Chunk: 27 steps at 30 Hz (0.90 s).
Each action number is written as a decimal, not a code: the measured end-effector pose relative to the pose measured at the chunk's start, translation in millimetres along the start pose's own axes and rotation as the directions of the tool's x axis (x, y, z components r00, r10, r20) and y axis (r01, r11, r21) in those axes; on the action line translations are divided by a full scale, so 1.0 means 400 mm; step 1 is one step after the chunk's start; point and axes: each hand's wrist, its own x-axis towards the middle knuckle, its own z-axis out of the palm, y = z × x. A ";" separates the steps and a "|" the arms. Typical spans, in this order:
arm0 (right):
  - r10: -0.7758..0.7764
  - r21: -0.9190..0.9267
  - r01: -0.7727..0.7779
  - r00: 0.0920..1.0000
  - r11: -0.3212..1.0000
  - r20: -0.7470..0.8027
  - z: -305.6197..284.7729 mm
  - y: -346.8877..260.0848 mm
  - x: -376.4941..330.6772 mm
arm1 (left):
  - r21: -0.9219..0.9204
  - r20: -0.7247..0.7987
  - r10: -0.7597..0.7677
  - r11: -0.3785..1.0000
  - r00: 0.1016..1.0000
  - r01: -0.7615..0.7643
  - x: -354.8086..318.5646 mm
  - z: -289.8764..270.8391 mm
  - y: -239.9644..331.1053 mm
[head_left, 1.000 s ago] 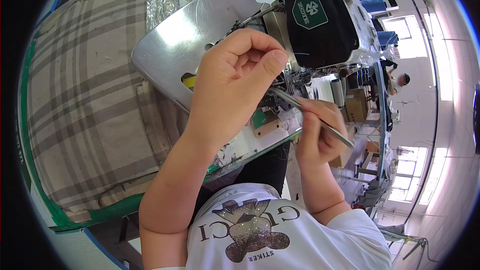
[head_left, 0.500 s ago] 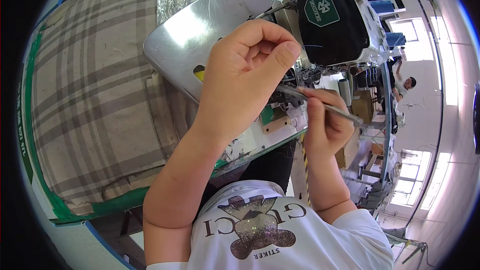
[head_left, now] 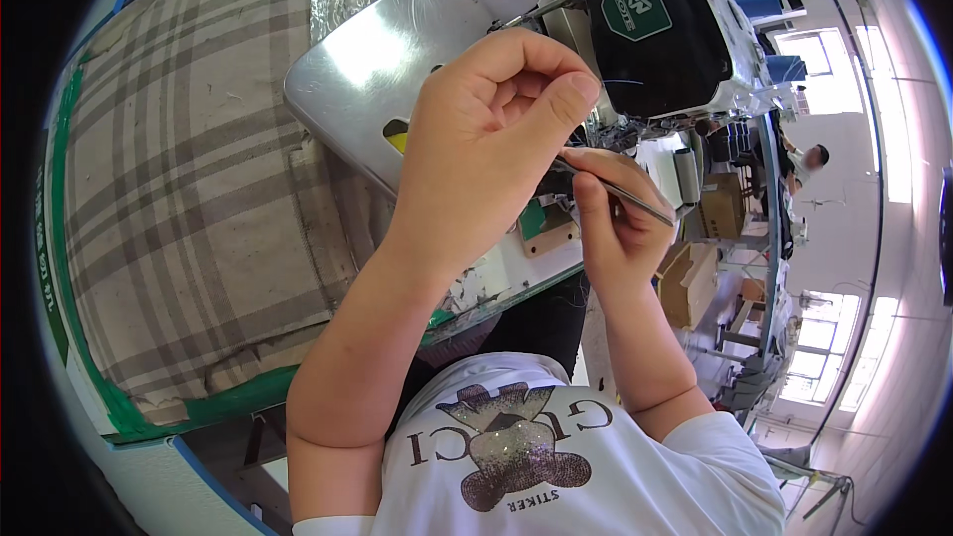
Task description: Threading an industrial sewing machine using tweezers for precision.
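My left hand (head_left: 486, 129) is raised in front of the sewing machine (head_left: 660, 30), thumb and forefinger pinched together. A fine blue thread (head_left: 625, 81) sticks out just beyond those fingertips. Lower and to the right, my right hand (head_left: 627, 228) grips metal tweezers (head_left: 643, 204) like a pen. Their tips point toward the machine's needle area and are hidden behind my left hand. Part of the threading area shows as dark metal parts below the black cover.
A shiny metal plate (head_left: 397, 50) lies left of the machine. Plaid cloth (head_left: 199, 189) covers the padded table at left, edged with green tape. Blue thread cones (head_left: 759, 5) stand beyond the machine. Cardboard boxes (head_left: 688, 283) and another person (head_left: 806, 164) are at the right.
My right hand with the tweezers has moved left and slightly up, closer to the machine and my left hand. The left hand keeps its pinch, having risen slightly.
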 end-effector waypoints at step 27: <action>0.149 -0.106 -0.149 0.989 0.983 -0.004 -0.008 -0.009 0.020 | 0.039 0.004 -0.010 0.999 1.000 0.010 -0.004 0.004 0.003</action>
